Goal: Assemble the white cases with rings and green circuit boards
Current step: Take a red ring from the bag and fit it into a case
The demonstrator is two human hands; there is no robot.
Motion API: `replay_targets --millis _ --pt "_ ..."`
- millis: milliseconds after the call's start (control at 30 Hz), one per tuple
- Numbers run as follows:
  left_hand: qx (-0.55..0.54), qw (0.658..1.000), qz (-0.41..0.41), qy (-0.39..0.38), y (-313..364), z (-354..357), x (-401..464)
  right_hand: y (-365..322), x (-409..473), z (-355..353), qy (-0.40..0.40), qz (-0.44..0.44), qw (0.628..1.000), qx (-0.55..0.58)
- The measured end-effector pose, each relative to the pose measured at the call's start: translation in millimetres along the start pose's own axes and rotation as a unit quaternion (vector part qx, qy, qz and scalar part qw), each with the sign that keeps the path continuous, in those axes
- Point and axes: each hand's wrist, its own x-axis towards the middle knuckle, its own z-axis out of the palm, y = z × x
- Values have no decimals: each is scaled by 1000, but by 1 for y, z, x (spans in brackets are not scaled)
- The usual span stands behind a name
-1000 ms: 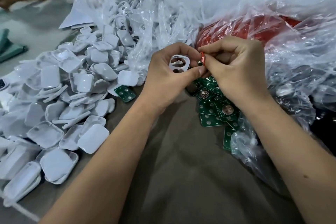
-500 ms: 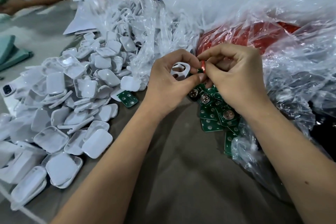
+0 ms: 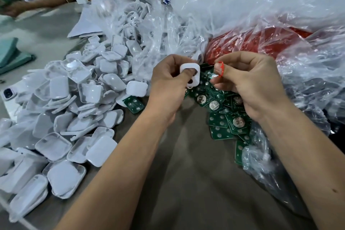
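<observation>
My left hand (image 3: 168,84) grips a small white case (image 3: 192,73) with holes in it, thumb pressed over its face. A short gap to the right, my right hand (image 3: 250,82) pinches a thin red ring (image 3: 221,68) between thumb and forefinger. Below both hands lies a heap of green circuit boards (image 3: 224,115) with round metal contacts. One more green board (image 3: 134,105) lies alone by the pile of white cases (image 3: 74,102) at the left.
Clear plastic bags (image 3: 242,15) bulge at the back and right, one holding red rings (image 3: 252,43), another white parts (image 3: 130,24). A phone (image 3: 8,92) lies at the left edge. Another person's arm (image 3: 37,2) is at the far left back.
My hands have drawn apart: the red ring was against the white case and is now held clear of it. The left hand has turned the case, and its thumb now covers the face.
</observation>
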Motion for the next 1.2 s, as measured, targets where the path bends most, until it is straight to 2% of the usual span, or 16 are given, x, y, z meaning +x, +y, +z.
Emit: replay_targets --millis 67,167,267,367,500,667,867,967,1067,1200 --pt "30 999 15 14 -2 -1 0 0 0 -1 0 -10 999 -40" --pt "20 999 -29 -7 1 2 -4 1 0 0 6 -31 997 -69" --pt "58 995 -75 -28 4 4 -6 1 1 0 8 -44 997 -65" --pt "74 987 -132 -58 8 5 -6 2 2 1 -19 -13 998 -52" --pt "-4 984 -176 -8 10 -1 1 1 2 1 -33 56 998 12" --pt "-78 986 -146 13 10 2 2 -1 3 -1 -51 93 991 83" --pt "0 996 -84 15 1 11 -3 2 3 3 -55 67 995 58" --pt "7 998 -66 -6 -1 11 -4 2 0 4 -64 51 995 56" --pt "-40 995 -84 -32 2 13 -4 3 -1 5 -43 -3 999 7" --pt "-97 989 -86 -64 5 13 -5 3 0 3 -16 -96 988 -118"
